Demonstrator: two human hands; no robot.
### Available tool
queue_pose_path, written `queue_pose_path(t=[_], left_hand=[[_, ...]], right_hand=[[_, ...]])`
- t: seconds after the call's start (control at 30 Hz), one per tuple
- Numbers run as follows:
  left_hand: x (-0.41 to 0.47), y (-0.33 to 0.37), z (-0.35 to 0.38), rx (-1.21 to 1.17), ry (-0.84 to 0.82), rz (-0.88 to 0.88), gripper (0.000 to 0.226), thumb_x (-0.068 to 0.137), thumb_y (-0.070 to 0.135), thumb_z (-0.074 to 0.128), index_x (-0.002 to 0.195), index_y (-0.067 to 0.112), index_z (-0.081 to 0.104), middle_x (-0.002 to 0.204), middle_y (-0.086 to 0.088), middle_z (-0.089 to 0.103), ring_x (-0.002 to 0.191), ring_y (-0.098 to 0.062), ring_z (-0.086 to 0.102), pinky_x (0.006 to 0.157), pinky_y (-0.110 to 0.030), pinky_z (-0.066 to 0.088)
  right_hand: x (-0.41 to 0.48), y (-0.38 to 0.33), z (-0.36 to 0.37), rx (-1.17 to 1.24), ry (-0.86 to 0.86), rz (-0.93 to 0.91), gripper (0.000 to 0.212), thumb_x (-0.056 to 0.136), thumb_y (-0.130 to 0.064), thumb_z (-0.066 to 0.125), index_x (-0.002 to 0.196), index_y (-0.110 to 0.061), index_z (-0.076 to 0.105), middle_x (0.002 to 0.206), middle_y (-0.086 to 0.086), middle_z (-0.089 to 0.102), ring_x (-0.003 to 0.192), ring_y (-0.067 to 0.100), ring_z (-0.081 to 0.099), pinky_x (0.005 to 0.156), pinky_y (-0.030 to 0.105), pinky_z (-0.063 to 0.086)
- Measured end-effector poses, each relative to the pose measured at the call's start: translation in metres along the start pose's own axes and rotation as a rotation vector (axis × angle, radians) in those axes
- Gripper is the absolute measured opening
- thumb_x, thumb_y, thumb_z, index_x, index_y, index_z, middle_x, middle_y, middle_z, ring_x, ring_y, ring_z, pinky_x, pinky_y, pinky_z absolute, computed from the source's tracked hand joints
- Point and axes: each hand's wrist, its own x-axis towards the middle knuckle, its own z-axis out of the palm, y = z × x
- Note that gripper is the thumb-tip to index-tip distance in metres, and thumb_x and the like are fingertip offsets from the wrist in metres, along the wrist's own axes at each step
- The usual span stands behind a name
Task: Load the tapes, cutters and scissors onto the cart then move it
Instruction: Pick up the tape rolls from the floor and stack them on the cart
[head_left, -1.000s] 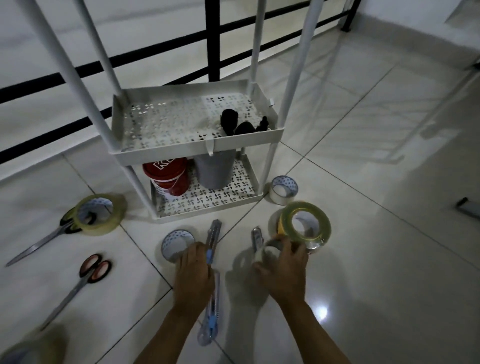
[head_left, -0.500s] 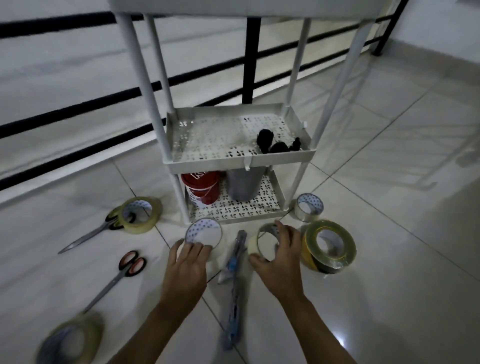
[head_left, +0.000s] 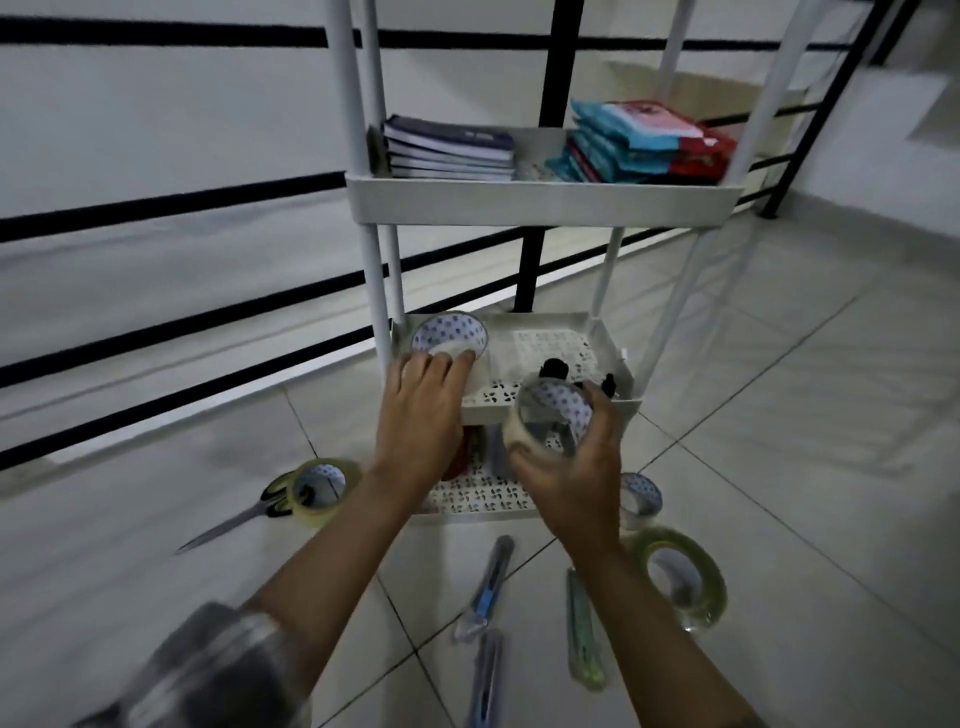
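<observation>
1. Tapes: two rolls in my hands at the cart (head_left: 545, 202); nothing from the task settled on it yet, as far as I see.
2. L hand (head_left: 421, 410) fingers curled on a small tape roll (head_left: 451, 338), over the cart's mid tray (head_left: 608, 338), far-left corner.
3. R hand (head_left: 571, 478) wrapped round a second roll (head_left: 550, 415), just at that tray's front edge, not down yet.
4. Left on floor in front of cart: three cutters (head_left: 488, 587), a big clear roll (head_left: 680, 577), a small roll (head_left: 641, 496).
5. Left of cart: scissors (head_left: 234, 525) under a yellowish roll (head_left: 324, 488).
6. Est. early stage; moving cart comes last.
</observation>
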Motion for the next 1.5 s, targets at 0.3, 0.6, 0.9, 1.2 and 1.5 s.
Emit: queue_pose_path(t=[0.3,0.6,0.9,1.2,1.5], left_hand=[[0.061,-0.013,0.054,0.267,-0.377,-0.139,0.048,0.086,0.001,0.046,0.133,0.007,0.039,0.133,-0.018,0.049,0.132,-0.034,0.034,0.112,-0.045,0.024],[0.061,-0.013,0.074,-0.027,-0.417,-0.347,0.062,0.087,0.005,0.051,0.14,-0.006,0.022,0.147,-0.028,0.022,0.137,-0.044,0.017,0.114,-0.046,0.019],[-0.017,0.002,0.079,0.02,-0.249,-0.206,0.063,0.097,0.038,0.027,0.141,-0.007,0.023,0.146,-0.027,0.031,0.138,-0.036,0.026,0.117,-0.044,0.01],[-0.017,0.0,0.077,-0.081,-0.249,-0.19,0.07,0.093,0.033,0.038,0.143,-0.009,0.01,0.151,-0.028,0.016,0.142,-0.036,0.011,0.111,-0.037,-0.012],[-0.014,0.001,0.066,-0.067,-0.312,-0.233,0.084,0.077,0.044,-0.001,0.144,-0.007,0.008,0.153,-0.025,0.012,0.143,-0.034,0.007,0.115,-0.041,-0.005]], right_hand=[[0.039,0.003,-0.002,-0.098,-0.026,-0.121,0.085,0.063,-0.014,0.085,0.13,-0.009,0.032,0.132,0.009,0.033,0.101,-0.013,0.041,0.076,-0.007,0.037],[0.086,0.013,0.025,-0.17,-0.07,-0.061,0.086,0.065,-0.023,0.08,0.135,-0.022,0.031,0.131,0.005,0.044,0.12,0.017,0.045,0.091,0.029,0.048],[0.141,0.033,0.087,-0.495,-0.368,0.02,0.089,0.073,-0.016,0.076,0.141,-0.011,0.019,0.143,0.017,0.027,0.127,0.034,0.039,0.095,0.04,0.047],[0.147,0.033,0.12,-0.651,-0.32,0.079,0.1,0.079,-0.031,0.074,0.148,-0.004,0.006,0.152,0.022,0.019,0.138,0.038,0.024,0.107,0.048,0.036],[0.129,0.011,0.093,-0.493,-0.138,-0.034,0.068,0.081,-0.021,0.068,0.137,-0.005,0.034,0.135,0.018,0.041,0.123,0.033,0.041,0.096,0.044,0.045]])
